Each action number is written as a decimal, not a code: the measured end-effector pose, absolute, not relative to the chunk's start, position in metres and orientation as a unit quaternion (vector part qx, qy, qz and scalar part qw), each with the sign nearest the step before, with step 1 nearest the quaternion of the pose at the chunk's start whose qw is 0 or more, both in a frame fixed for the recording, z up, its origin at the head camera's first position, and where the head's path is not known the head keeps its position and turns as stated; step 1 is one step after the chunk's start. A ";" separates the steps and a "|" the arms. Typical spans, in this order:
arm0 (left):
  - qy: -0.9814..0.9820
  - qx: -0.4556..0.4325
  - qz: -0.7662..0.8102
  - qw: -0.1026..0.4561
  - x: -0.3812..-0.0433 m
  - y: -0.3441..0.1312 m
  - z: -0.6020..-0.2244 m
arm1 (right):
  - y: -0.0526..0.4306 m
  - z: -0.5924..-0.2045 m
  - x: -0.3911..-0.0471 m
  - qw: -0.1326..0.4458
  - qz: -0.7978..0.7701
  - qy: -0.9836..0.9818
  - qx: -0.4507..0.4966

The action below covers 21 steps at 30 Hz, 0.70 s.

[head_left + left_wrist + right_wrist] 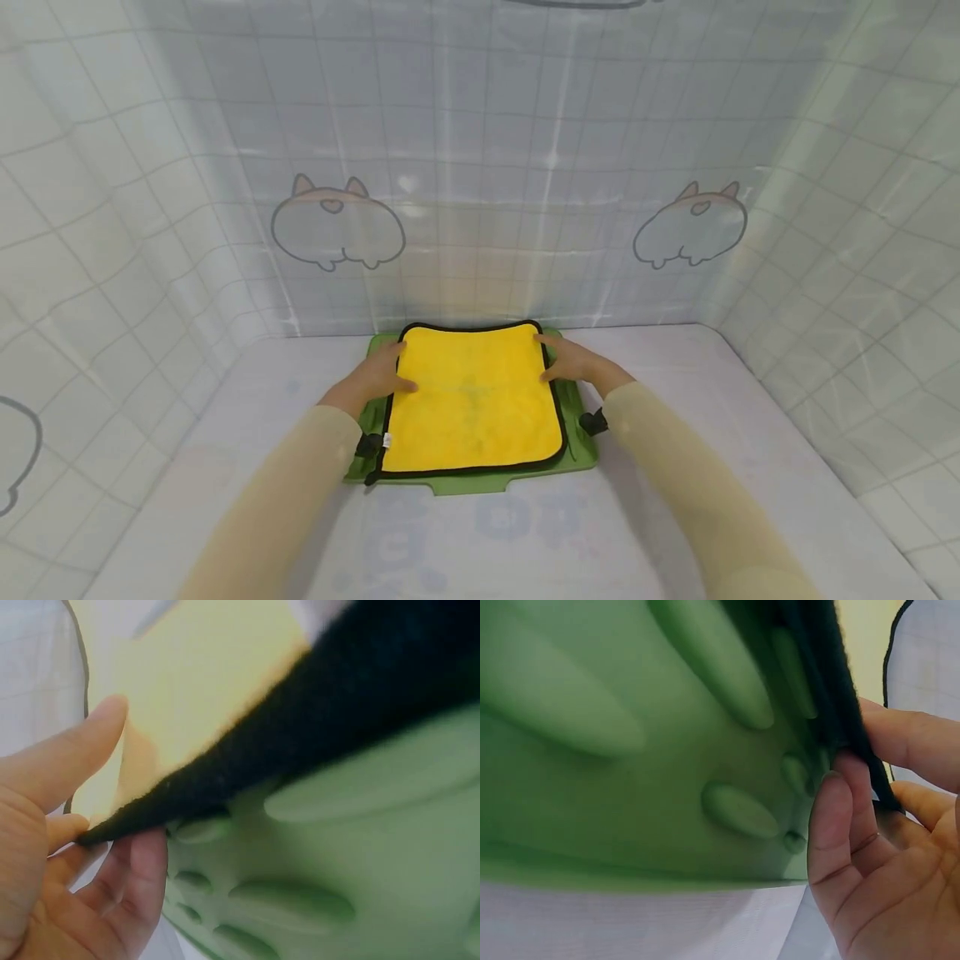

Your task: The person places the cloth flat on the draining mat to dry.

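Observation:
A yellow cloth (472, 396) with black edging is spread over a green board (471, 485), covering most of it. My left hand (372, 379) grips the cloth's left edge, thumb on top and other fingers under the black trim (217, 769) in the left wrist view. On the opposite side my right hand (579, 363) pinches the right edge between thumb and fingers. Both wrist views show the side edges raised off the green surface (562, 795), which has raised oval bumps. The cloth hides the board's middle.
The green board lies on a white table (660, 467) with faint printed marks. Behind it hangs a grid-patterned curtain (517, 167) with cartoon animal drawings, and similar sheeting walls both sides. A black wrist strap (594, 422) shows at my right sleeve.

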<state>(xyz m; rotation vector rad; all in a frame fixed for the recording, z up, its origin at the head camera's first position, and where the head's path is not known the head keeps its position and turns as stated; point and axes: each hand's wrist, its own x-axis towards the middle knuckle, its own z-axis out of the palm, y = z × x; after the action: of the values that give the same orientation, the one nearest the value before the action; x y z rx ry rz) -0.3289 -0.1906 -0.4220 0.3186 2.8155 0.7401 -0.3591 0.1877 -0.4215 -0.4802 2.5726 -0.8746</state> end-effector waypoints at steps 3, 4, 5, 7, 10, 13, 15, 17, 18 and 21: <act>0.954 0.107 0.254 0.113 -0.330 -0.189 -0.423 | 0.186 -0.421 -0.360 0.195 -0.301 0.918 -0.169; 0.954 0.107 0.256 0.116 -0.330 -0.188 -0.422 | 0.186 -0.421 -0.360 0.197 -0.298 0.919 -0.169; 0.953 0.106 0.257 0.117 -0.330 -0.188 -0.422 | 0.185 -0.421 -0.361 0.197 -0.294 0.920 -0.169; 0.952 0.103 0.261 0.123 -0.330 -0.187 -0.422 | 0.185 -0.421 -0.361 0.204 -0.299 0.918 -0.165; 0.952 0.099 0.261 0.128 -0.330 -0.187 -0.423 | 0.186 -0.424 -0.362 0.215 -0.306 0.914 -0.157; 0.952 0.096 0.257 0.133 -0.330 -0.187 -0.424 | 0.187 -0.425 -0.363 0.223 -0.312 0.911 -0.151; 0.953 0.093 0.255 0.136 -0.330 -0.187 -0.425 | 0.186 -0.426 -0.363 0.225 -0.312 0.911 -0.149; 0.953 0.093 0.253 0.138 -0.331 -0.187 -0.425 | 0.186 -0.425 -0.363 0.227 -0.313 0.910 -0.147; 0.953 0.092 0.254 0.140 -0.331 -0.187 -0.425 | 0.186 -0.425 -0.363 0.227 -0.314 0.910 -0.146; 0.951 0.092 0.254 0.148 -0.331 -0.187 -0.425 | 0.185 -0.423 -0.362 0.230 -0.315 0.909 -0.146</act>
<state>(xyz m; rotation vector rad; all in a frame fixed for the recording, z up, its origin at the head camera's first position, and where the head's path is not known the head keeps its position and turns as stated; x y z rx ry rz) -0.3313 -0.1874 -0.4246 0.2650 2.7361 0.7295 -0.3625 0.1847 -0.4230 -0.4021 2.5012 -0.8652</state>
